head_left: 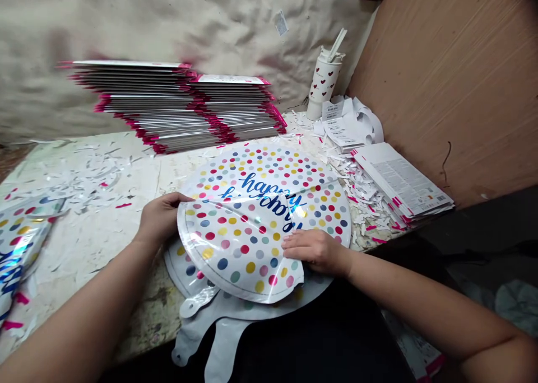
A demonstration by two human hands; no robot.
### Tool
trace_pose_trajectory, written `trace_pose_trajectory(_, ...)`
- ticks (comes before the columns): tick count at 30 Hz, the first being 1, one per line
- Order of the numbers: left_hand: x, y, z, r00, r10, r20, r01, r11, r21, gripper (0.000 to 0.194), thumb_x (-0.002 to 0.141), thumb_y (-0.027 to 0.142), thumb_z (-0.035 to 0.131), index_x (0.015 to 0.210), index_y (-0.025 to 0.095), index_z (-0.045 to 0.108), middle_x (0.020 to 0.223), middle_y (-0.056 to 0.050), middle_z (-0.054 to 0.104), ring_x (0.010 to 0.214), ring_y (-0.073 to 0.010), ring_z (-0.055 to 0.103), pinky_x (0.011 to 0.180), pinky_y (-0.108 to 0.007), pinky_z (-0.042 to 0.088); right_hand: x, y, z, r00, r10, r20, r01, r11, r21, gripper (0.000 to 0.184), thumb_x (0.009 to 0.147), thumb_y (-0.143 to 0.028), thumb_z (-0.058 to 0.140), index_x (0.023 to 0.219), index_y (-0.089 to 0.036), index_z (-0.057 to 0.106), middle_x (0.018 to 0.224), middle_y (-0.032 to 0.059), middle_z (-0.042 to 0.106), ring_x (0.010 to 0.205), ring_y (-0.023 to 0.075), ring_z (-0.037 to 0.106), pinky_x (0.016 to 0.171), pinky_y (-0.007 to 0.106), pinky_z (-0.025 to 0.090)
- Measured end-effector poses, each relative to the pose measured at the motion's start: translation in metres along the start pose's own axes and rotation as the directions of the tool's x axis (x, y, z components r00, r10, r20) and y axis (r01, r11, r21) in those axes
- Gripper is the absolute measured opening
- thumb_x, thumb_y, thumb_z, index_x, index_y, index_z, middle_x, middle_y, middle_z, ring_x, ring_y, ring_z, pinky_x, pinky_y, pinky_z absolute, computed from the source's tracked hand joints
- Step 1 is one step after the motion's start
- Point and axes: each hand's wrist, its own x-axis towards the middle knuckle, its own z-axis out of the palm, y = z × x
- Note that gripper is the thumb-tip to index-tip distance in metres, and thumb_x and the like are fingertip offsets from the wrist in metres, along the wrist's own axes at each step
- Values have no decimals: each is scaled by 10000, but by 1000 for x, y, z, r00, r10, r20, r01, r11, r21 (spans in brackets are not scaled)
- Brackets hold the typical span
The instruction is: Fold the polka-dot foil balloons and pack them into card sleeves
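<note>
A deflated round foil balloon, white with colourful dots and blue "happy" lettering, is partly folded up in front of me. It lies over more flat dotted balloons, whose grey tails hang past the table's near edge. My left hand pinches the left side of the top balloon, its fingertips partly hidden by the foil. At the fold's right edge, my right hand has its fingers together on top of the foil, closed on that edge; its thumb is hidden.
Two leaning stacks of pink-edged flat packets stand against the wall. A heart-patterned cup, a label roll and printed cards are at the right. Paper scraps litter the table. Another folded balloon lies left.
</note>
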Motion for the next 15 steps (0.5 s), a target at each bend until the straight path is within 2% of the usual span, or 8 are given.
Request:
trace_pose_trajectory(2,2,-9,-8,999,-6,-35,9,997,73,205,733,365,591,834,198,653,710,52,678,645,-141,619,558,-235,519,2,1,1,1000,-4,9,4,1000,-2,225,849,-115,463,934,-168,665,1010,56,697,995,164,632,914,329,494)
trace_pose_trajectory(4,4,-12,-18,992,10,-128,11,986,165,158,737,345,582,788,214,652,699,45,662,682,-166,611,636,-307,532,4,1,3,1000,2,-8,-2,1000,-5,214,850,-119,472,914,-170,670,988,48,704,968,164,643,893,322,506)
trace_pose_trajectory(7,7,2,-25,928,107,-356,0,958,288,208,788,295,506,935,197,616,952,-24,640,986,-261,547,911,-543,400,5,1,3,999,-5,-41,5,1000,-5,206,857,-132,478,893,-169,677,965,47,710,940,161,655,870,308,516)
trace_pose_trajectory(8,6,13,-22,913,181,-366,-59,946,320,255,810,276,474,1018,184,587,1054,-49,612,1070,-270,503,958,-563,346,5,1,3,999,-7,-42,7,1000,-4,208,859,-134,475,893,-167,678,966,49,710,943,159,654,871,303,515)
trace_pose_trajectory(10,1,40,-8,900,383,-210,-298,889,347,314,838,274,446,1127,205,547,1190,-39,569,1145,-224,471,1003,-470,351,4,1,1,1000,-6,-26,6,1000,3,222,864,-133,462,900,-164,679,980,56,706,966,155,645,887,296,504)
trace_pose_trajectory(11,-2,55,3,864,502,-45,-462,825,325,326,844,288,448,1149,227,546,1224,-21,564,1151,-196,481,997,-405,379,4,2,0,1000,-1,0,1,1000,13,232,864,-128,454,915,-164,678,1004,59,699,992,153,634,904,294,493)
trace_pose_trajectory(13,-10,79,27,730,639,242,-683,689,242,403,850,352,457,1246,281,491,1340,16,491,1243,-193,416,1050,-380,322,4,2,-5,996,23,91,-28,998,51,270,857,-100,433,991,-164,659,1082,57,670,1062,147,596,959,304,453)
trace_pose_trajectory(15,-15,91,46,631,633,449,-759,623,187,518,881,420,394,1372,267,333,1451,-24,331,1341,-243,265,1090,-455,215,5,1,-9,983,71,171,-88,992,93,321,843,-74,426,1077,-169,624,1147,50,638,1110,136,563,1003,313,410)
